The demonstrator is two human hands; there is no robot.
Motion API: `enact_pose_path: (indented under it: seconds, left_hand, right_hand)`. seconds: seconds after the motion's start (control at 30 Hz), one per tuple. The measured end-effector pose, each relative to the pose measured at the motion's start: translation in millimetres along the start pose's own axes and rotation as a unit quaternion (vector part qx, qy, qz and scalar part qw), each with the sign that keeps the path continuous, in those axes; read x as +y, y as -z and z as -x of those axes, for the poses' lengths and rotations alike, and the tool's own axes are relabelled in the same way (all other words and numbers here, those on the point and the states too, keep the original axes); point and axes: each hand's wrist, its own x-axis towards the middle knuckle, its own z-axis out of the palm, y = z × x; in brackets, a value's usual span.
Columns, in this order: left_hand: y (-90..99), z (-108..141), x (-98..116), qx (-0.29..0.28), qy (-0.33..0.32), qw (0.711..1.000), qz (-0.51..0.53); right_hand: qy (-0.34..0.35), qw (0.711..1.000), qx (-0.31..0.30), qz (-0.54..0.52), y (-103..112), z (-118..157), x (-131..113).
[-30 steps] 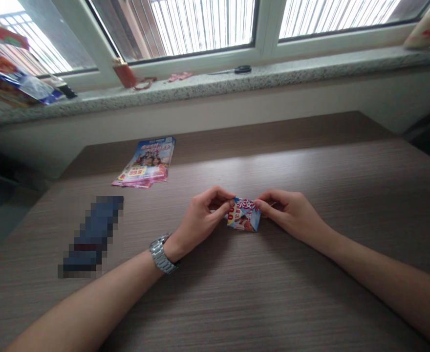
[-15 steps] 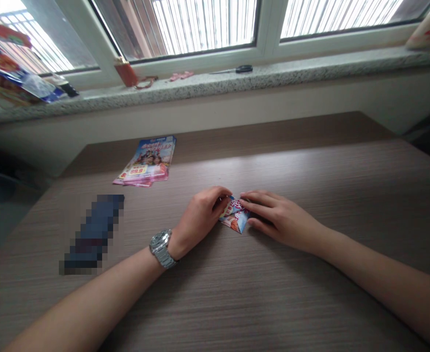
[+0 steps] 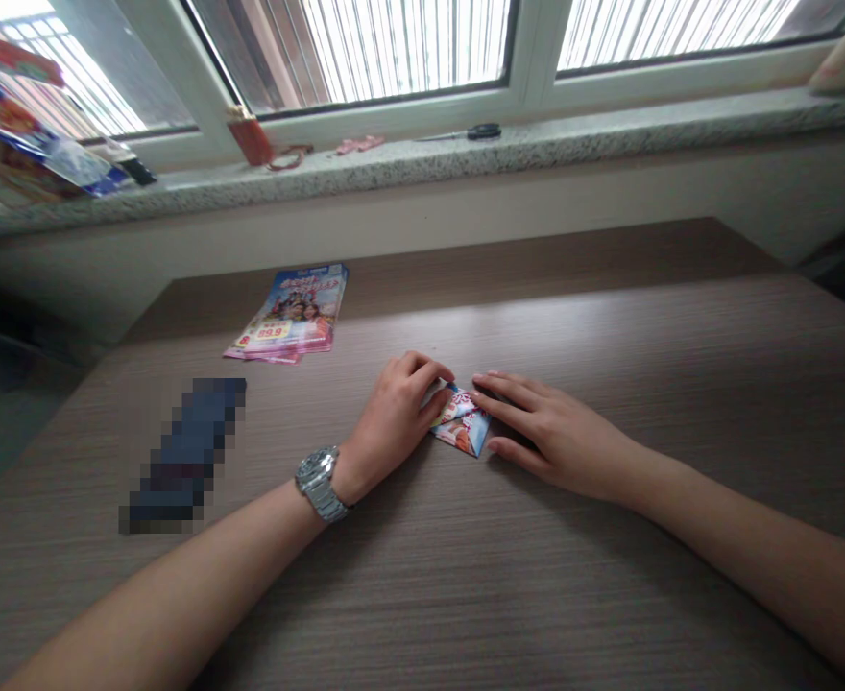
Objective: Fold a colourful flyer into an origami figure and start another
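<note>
Between my hands, flat on the wood-grain table [image 3: 422,595], lies a small piece of folded paper [image 3: 470,432] with a colourful blue, pink and white print. My left hand [image 3: 398,408], wearing a silver watch [image 3: 320,483] on the wrist, has thumb and bent fingers closed on the paper's upper left side. Its fingertips partly cover that edge. From the right, my right hand [image 3: 544,427] reaches in with fingers stretched out and apart. One of its fingertips touches the paper's upper right edge, while the thumb rests just beside the right corner.
A stack of printed flyers [image 3: 297,312] lies at the table's back left. Nearer to me on the left is a dark, pixelated oblong thing [image 3: 188,451]. On the stone windowsill [image 3: 408,168] are scissors [image 3: 481,131], a red bottle [image 3: 251,139] and a colourful package [image 3: 26,139].
My left hand's knuckles have risen slightly while its fingers stay at the paper. My right hand and the folded paper are nearly unchanged. The whole view has shifted a little.
</note>
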Motion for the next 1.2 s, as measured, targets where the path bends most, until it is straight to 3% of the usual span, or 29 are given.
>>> enact_pose_path:
  seconds: [0.33, 0.7, 1.2]
  left_hand:
    - [-1.9, -1.6, -7.7, 0.013, -0.028, 1.0, -0.007]
    - [9.2, 5.6, 11.7, -0.056, -0.173, 0.976, -0.123]
    - [9.3, 10.7, 23.0, -0.118, -0.134, 0.975, -0.13]
  right_hand:
    - [0.014, 0.999, -0.016, 0.04, 4.2, 0.5, 0.7]
    - [-0.018, 0.997, -0.009, 0.077, 5.6, 2.0, 9.6]
    - [-0.044, 0.996, -0.022, 0.074, 2.1, 4.7, 14.5]
